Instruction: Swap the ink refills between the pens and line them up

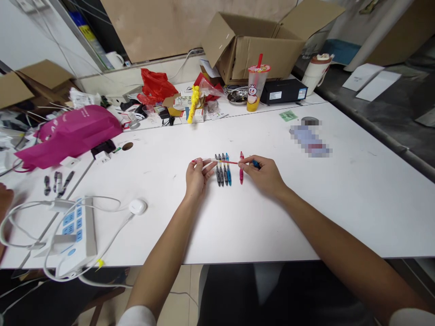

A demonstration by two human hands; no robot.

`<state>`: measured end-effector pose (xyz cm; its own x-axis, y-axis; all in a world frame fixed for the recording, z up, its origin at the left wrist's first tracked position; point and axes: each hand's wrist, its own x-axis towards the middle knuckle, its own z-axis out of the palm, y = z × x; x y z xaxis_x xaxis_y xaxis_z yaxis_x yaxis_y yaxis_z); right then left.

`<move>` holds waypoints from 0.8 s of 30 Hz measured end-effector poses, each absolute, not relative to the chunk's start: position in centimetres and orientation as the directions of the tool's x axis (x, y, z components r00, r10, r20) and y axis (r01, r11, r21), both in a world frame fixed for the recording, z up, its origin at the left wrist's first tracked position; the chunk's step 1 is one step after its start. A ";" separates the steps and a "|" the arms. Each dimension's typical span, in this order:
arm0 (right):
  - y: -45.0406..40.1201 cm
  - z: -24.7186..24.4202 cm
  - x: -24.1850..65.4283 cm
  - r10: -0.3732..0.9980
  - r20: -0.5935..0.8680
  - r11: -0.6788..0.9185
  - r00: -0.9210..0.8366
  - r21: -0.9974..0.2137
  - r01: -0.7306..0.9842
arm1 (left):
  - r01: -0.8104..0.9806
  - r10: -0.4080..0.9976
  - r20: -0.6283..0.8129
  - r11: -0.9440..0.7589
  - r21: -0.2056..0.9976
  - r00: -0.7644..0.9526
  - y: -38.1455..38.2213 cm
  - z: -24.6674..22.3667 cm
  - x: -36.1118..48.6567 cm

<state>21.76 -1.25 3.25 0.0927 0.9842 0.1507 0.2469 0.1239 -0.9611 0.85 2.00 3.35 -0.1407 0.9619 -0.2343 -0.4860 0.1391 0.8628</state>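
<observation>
Between my two hands a thin red and clear pen refill (228,161) is stretched out level above the white table (238,222). My left hand (197,177) pinches its left end between thumb and finger. The fingertips of my right hand (263,173) are closed on its right, red end, and a blue pen part (256,164) shows among the curled fingers. Just beyond lie several pens side by side: grey ones (222,175) and a blue one (228,174). A red pen (241,168) lies apart from them, beside my right fingertips.
To the left are a power strip (89,235), cables, a round white device (137,207), markers (59,182) and a magenta bag (74,131). At the back stand a plastic cup (255,90), a black box (284,92) and an open carton (268,59). Someone's hand (5,199) shows at the left edge.
</observation>
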 end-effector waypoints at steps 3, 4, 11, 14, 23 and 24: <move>-1.4 3.4 21.6 0.986 0.147 0.122 0.077 -0.958 0.261 | -0.464 0.976 -0.211 0.168 0.870 -0.042 1.6 3.2 1.3; -1.5 3.4 21.5 0.987 0.144 0.120 0.072 -0.956 0.268 | -0.459 0.979 -0.205 0.183 0.870 0.002 1.4 3.2 1.4; -1.6 2.9 21.5 0.983 0.180 0.178 -0.024 -0.931 0.318 | -0.495 0.969 -0.203 0.246 0.833 0.141 0.7 3.8 2.0; -1.4 2.8 21.8 0.970 0.242 0.240 -0.033 -0.922 0.303 | -0.509 0.974 -0.206 0.226 0.831 0.095 1.0 3.8 1.8; -0.9 2.4 21.9 0.950 0.312 0.298 -0.017 -0.887 0.351 | -0.502 0.979 -0.198 0.198 0.842 0.054 1.3 3.5 1.3; -0.9 2.4 21.9 0.947 0.321 0.307 -0.021 -0.884 0.353 | -0.496 0.979 -0.194 0.196 0.846 0.057 1.3 3.5 1.4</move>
<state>21.85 -0.94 2.41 -0.0210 0.9469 0.3209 0.3534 0.3073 -0.8836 1.41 1.27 3.52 0.0566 0.9794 -0.1941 -0.4963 0.1962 0.8457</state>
